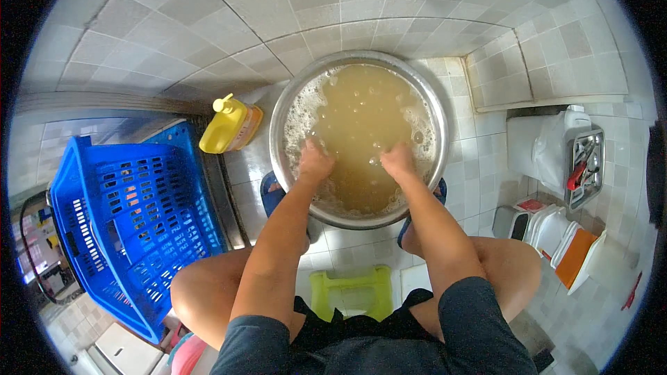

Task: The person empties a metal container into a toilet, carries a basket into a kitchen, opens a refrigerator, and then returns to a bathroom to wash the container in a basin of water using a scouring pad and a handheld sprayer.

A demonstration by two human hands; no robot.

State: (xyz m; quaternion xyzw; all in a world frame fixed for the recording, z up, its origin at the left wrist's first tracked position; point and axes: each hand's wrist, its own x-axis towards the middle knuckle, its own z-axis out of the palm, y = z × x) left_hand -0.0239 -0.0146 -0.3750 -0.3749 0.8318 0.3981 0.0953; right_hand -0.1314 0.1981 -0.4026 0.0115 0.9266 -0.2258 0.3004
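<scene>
A wide round metal basin (pixel 278 160) stands on the tiled floor between my feet. Cloudy yellow-brown water (pixel 365 114) fills it, with foam along the left and right sides and scattered bubbles. My left hand (pixel 316 163) dips into the water left of the middle. Over on the right side, my right hand (pixel 398 161) is in the water too. The murky water hides the fingers of both hands and anything they may touch below the surface.
Blue plastic baskets (pixel 149 215) stand at the left. A yellow pump bottle (pixel 233 125) is by the wall, left of the basin. At right are a metal tray of utensils (pixel 587 167) and white containers (pixel 549 229). A lime-green stool (pixel 351 274) is below me.
</scene>
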